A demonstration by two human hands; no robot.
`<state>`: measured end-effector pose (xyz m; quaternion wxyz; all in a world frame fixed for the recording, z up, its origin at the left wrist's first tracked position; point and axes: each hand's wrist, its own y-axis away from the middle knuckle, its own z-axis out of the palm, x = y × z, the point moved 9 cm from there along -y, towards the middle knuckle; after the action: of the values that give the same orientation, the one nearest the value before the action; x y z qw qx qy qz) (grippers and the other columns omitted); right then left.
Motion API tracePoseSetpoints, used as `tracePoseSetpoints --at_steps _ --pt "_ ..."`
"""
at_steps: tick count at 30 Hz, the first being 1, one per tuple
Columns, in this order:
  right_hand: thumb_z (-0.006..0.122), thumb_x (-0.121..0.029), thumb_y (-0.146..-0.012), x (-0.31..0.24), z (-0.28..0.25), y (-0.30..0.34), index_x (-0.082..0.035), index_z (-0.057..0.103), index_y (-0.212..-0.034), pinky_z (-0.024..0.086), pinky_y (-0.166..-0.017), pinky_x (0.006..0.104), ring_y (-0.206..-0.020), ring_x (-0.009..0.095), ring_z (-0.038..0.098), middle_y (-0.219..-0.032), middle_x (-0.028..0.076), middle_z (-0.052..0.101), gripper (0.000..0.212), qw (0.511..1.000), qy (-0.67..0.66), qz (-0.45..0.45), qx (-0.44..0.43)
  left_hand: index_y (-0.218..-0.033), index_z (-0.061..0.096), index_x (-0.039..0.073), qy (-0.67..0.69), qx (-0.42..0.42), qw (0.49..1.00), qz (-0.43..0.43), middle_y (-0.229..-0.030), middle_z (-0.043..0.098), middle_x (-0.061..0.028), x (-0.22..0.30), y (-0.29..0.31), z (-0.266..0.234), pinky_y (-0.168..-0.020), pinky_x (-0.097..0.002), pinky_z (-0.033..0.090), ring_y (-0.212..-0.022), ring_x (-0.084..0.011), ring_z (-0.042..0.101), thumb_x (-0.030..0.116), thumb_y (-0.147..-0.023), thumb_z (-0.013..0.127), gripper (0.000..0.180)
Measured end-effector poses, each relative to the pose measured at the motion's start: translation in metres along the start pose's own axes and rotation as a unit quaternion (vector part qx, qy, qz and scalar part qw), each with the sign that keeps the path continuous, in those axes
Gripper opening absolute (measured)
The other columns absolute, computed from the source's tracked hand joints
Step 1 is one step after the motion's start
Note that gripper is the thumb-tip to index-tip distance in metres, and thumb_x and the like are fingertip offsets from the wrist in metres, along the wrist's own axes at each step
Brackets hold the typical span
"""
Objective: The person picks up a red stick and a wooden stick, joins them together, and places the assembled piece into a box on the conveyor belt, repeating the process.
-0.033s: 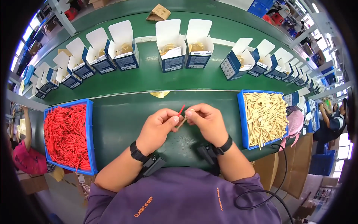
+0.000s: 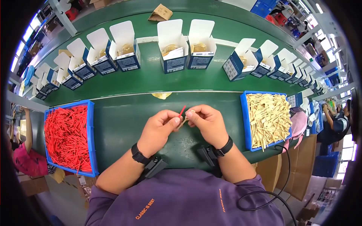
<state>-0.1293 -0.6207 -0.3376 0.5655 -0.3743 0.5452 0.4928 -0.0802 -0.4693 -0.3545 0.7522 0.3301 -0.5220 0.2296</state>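
My left hand (image 2: 156, 130) is closed in a pinch over the middle of the green bench. A thin red stick (image 2: 183, 110) pokes up from its thumb and fingertips. Close beside it, my right hand (image 2: 209, 123) pinches a slim beige piece (image 2: 184, 122), which slants down toward the left fingertips. Fingers hide part of both pieces, and I cannot tell whether the two touch. On the left is a blue tray (image 2: 91, 139) heaped with red sticks (image 2: 68, 135). A second blue tray (image 2: 247, 124), full of flat beige pieces (image 2: 267, 118), sits on the right.
Open blue-and-white boxes (image 2: 175, 64) line the far green surface, curving off to both sides. A yellowish scrap (image 2: 162, 95) lies at the bench's far edge. A brown paper bag (image 2: 160, 13) rests farther back. A black cable (image 2: 289, 165) loops at my right. Other people work at both sides.
Both hands keep their pinch with only a tiny shift. The red stick's tip and my right wrist have moved very slightly. Nothing was let go or picked up.
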Motion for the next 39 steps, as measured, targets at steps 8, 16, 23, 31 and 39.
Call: tracePoseSetpoints --at_steps 8,16,23,31,39 --pt "0.07 -0.012 -0.095 0.029 -0.003 -0.001 0.0 0.069 -0.102 0.053 -0.068 0.0216 -0.073 0.007 0.063 -0.086 0.002 0.07 0.014 0.995 -0.021 0.101 0.005 -0.109 0.061 0.003 0.257 0.049 0.965 -0.004 -0.104 0.067 -0.0071 0.003 -0.011 -0.017 -0.086 -0.0279 0.051 -0.095 -0.0145 0.063 0.009 -0.098 0.063 0.012" --pt "0.071 -0.011 -0.094 0.029 -0.002 -0.003 0.0 0.071 -0.099 0.053 -0.069 0.022 -0.075 0.008 0.064 -0.088 0.004 0.07 0.012 0.997 -0.072 0.011 0.013 -0.103 0.064 0.002 0.03 0.048 0.998 0.026 -0.095 0.07 -0.0073 -0.019 -0.011 -0.002 -0.077 -0.0254 0.054 -0.083 -0.0105 0.065 0.008 -0.095 0.067 0.011" --pt "0.067 -0.012 -0.096 0.023 -0.014 0.008 0.0 0.072 -0.095 0.056 -0.071 0.0257 -0.078 0.012 0.066 -0.091 0.004 0.065 0.013 0.998 0.035 -0.051 0.003 -0.105 0.063 0.0 -0.074 0.043 0.996 0.024 -0.093 0.069 -0.0073 -0.018 -0.006 0.025 -0.073 -0.0254 0.054 -0.08 -0.0116 0.065 0.011 -0.099 0.062 0.012" --pt "0.072 -0.017 -0.088 -0.029 -0.033 0.047 -0.005 0.072 -0.09 0.052 -0.07 0.0303 -0.08 0.016 0.064 -0.088 0.009 0.064 0.012 0.967 0.187 -0.17 0.007 -0.106 0.058 0.002 -0.007 -0.048 0.999 -0.017 -0.078 0.063 -0.005 -0.014 0.012 0.05 -0.057 -0.0222 0.046 -0.063 -0.0094 0.056 0.007 -0.1 0.057 0.009" --pt "0.072 -0.022 -0.092 0.01 -0.152 0.203 -0.004 0.07 -0.093 0.051 -0.068 0.0278 -0.076 0.011 0.063 -0.085 0.003 0.067 0.019 0.995 0.051 -0.043 0.07 -0.118 0.059 -0.001 -0.244 -0.155 0.955 -0.067 -0.078 0.061 -0.0039 -0.025 0.018 0.099 -0.056 -0.0225 0.046 -0.058 -0.0096 0.053 0.005 -0.099 0.054 0.02"
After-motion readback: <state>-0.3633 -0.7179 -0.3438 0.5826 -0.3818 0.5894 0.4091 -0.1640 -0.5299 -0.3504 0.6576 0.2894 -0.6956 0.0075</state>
